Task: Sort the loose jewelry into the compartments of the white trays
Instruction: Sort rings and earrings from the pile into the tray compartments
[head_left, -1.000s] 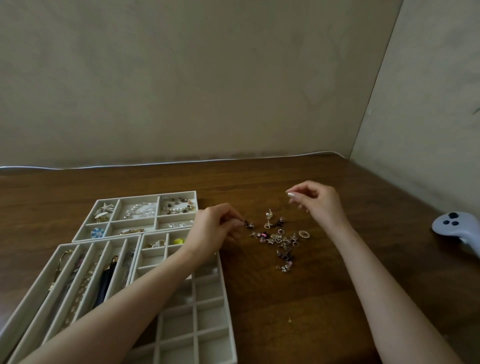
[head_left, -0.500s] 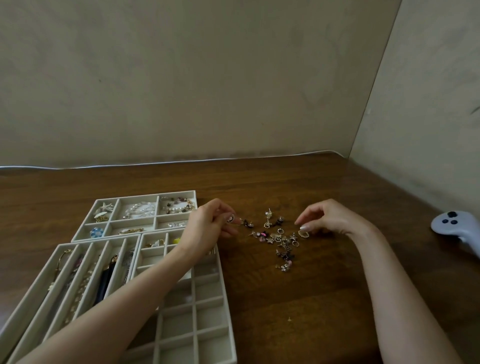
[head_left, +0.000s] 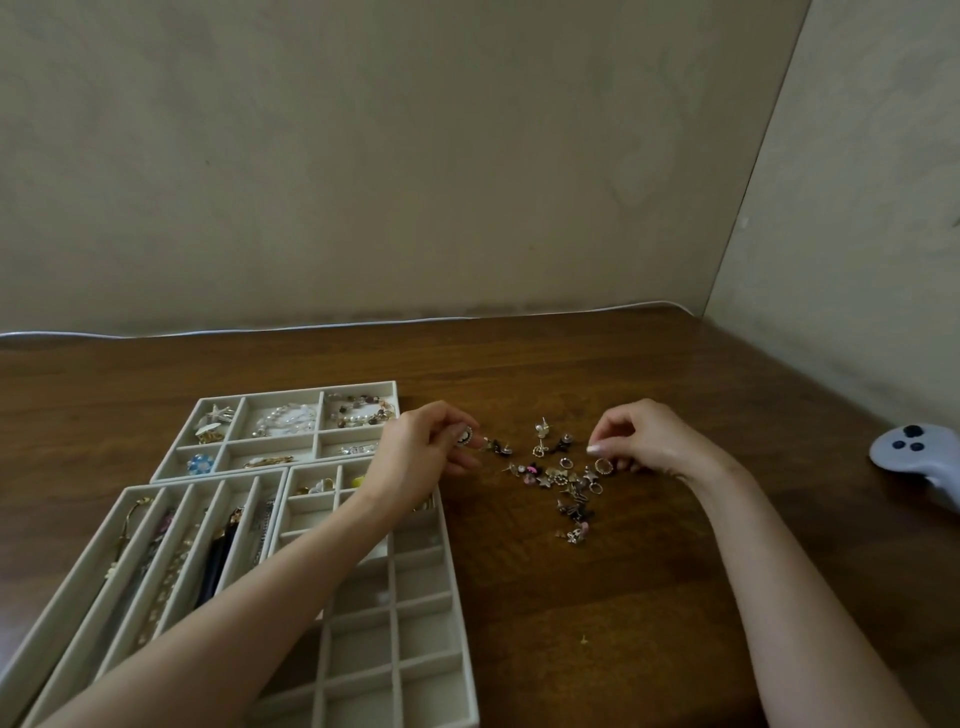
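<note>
A loose pile of small earrings and rings lies on the brown wooden table, right of three white trays. My left hand hovers at the pile's left edge, fingers pinched on a small round black-and-white earring. My right hand rests at the pile's right edge, fingertips curled down beside a small gold ring; whether it grips anything I cannot tell. The grid tray lies under my left forearm, the long-slot tray to its left, and the back tray holds bracelets and brooches.
A white game controller lies at the table's right edge. One tiny stud sits alone on the wood nearer to me. Walls close the table off at the back and the right.
My right hand came down from above the pile to its right edge beside the gold ring. My left hand picked up a round earring and lifted slightly, staying at the pile's left edge.
</note>
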